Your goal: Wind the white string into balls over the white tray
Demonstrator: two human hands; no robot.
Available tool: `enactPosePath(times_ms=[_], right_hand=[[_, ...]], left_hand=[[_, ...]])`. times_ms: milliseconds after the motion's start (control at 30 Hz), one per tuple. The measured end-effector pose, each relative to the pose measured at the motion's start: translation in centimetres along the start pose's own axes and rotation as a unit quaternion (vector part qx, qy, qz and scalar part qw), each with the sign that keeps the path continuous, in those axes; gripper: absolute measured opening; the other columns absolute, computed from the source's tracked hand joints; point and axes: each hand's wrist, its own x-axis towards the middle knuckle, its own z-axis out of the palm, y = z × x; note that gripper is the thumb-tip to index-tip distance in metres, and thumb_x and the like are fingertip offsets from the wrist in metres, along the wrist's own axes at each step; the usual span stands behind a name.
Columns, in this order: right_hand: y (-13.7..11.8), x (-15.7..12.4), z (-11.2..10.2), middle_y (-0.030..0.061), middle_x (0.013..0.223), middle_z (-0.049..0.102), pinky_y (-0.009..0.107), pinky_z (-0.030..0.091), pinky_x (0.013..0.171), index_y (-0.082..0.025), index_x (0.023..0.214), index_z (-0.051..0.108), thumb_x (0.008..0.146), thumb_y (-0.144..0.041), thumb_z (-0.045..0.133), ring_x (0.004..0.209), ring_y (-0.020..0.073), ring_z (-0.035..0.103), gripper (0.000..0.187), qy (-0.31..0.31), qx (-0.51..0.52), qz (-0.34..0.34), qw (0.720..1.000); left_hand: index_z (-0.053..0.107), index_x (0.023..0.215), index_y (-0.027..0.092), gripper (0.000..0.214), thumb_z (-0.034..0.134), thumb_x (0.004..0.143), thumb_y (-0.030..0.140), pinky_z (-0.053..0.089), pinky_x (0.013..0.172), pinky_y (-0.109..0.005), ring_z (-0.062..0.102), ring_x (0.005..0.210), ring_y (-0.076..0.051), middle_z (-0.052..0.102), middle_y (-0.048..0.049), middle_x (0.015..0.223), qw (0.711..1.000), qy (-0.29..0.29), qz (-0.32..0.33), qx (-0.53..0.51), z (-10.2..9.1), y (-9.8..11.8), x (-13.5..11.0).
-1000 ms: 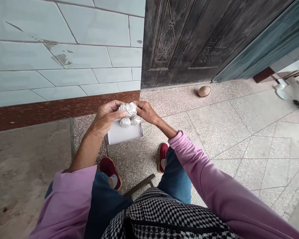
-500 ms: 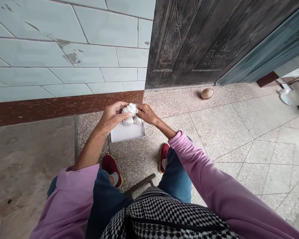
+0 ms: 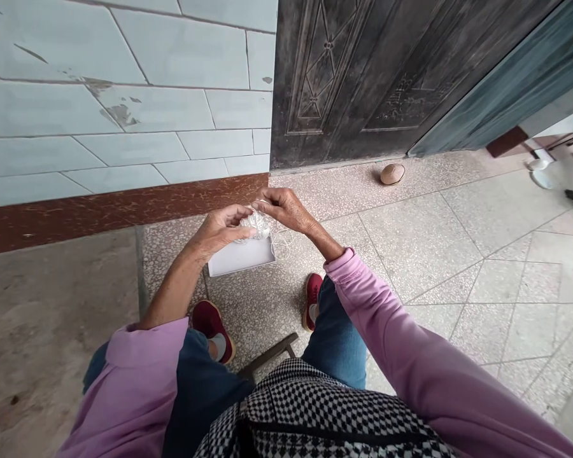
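My left hand is closed around a bundle of white yarn, its thumb along the near side. The bundle is partly blurred, and I cannot tell its exact shape. My right hand is at the bundle's upper right, thumb and finger pinched on a thin white strand. Below both hands a shallow white box lies on the floor. Loose loops of white yarn trail over its right side. Whatever lies at the back of the box is mostly hidden by the bundle and my fingers.
A tiled wall with a brown base strip stands ahead, beside a dark carved door. A round tan object sits at the door's foot. My red shoes flank a wooden bar between my legs.
My right hand has lifted slightly up and away from the bundle, drawing at the strand. My left hand has turned and dropped a little. The view has shifted slightly.
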Motion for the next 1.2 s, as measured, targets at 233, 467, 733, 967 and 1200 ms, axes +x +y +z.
enactPosePath(times_ms=[233, 467, 733, 967, 1200], right_hand=[[0.1, 0.6, 1.4, -0.0048, 0.069, 0.041, 0.037, 0.037, 0.076, -0.026, 0.077, 0.051, 0.135, -0.033, 0.080, 0.077, 0.0153, 0.043, 0.065, 0.033, 0.114, 0.070, 0.990], [1.1, 1.8, 3.7, -0.0059, 0.067, 0.039, 0.032, 0.033, 0.062, -0.029, 0.082, 0.047, 0.123, -0.077, 0.091, 0.066, 0.0159, 0.036, 0.077, 0.031, 0.178, 0.085, 0.980], [1.6, 0.7, 3.7, -0.0022, 0.077, 0.052, 0.031, 0.043, 0.075, -0.025, 0.089, 0.061, 0.135, -0.064, 0.076, 0.077, 0.0197, 0.050, 0.062, 0.012, 0.066, 0.003, 0.998], [1.3, -1.1, 4.3, 0.0019, 0.091, 0.069, 0.033, 0.045, 0.089, -0.022, 0.101, 0.069, 0.135, -0.027, 0.068, 0.089, 0.0214, 0.063, 0.034, -0.071, -0.062, -0.040, 0.995], [0.6, -0.9, 2.0, 0.0022, 0.090, 0.066, 0.036, 0.049, 0.092, -0.025, 0.099, 0.064, 0.135, -0.037, 0.073, 0.091, 0.0237, 0.063, 0.039, -0.033, -0.074, -0.059, 0.995]], left_hand=[[0.093, 0.107, 0.020, 0.057, 0.123, 0.062, 0.039, 0.068, 0.086, -0.038, 0.082, 0.094, -0.028, 0.092, -0.0130, 0.110, 0.989, -0.004, -0.002, -0.149, 1.0, 1.3, -0.9], [0.088, 0.110, 0.020, 0.066, 0.124, 0.062, 0.047, 0.069, 0.087, -0.040, 0.083, 0.096, -0.029, 0.089, -0.0134, 0.110, 0.975, 0.074, 0.009, -0.208, 1.3, 0.1, -0.7], [0.089, 0.124, 0.024, 0.061, 0.113, 0.072, 0.048, 0.069, 0.095, -0.041, 0.082, 0.113, -0.031, 0.088, -0.0131, 0.124, 0.971, 0.103, 0.058, -0.209, 1.0, -0.5, 0.4], [0.084, 0.115, 0.027, 0.062, 0.114, 0.064, 0.044, 0.067, 0.098, -0.039, 0.081, 0.112, -0.028, 0.089, -0.0093, 0.121, 0.954, 0.225, 0.084, -0.178, -0.1, -1.0, 1.7], [0.087, 0.110, 0.023, 0.060, 0.119, 0.064, 0.045, 0.071, 0.100, -0.044, 0.085, 0.114, -0.036, 0.091, -0.0110, 0.113, 0.986, 0.149, 0.057, -0.041, 0.1, -0.5, 1.0]])
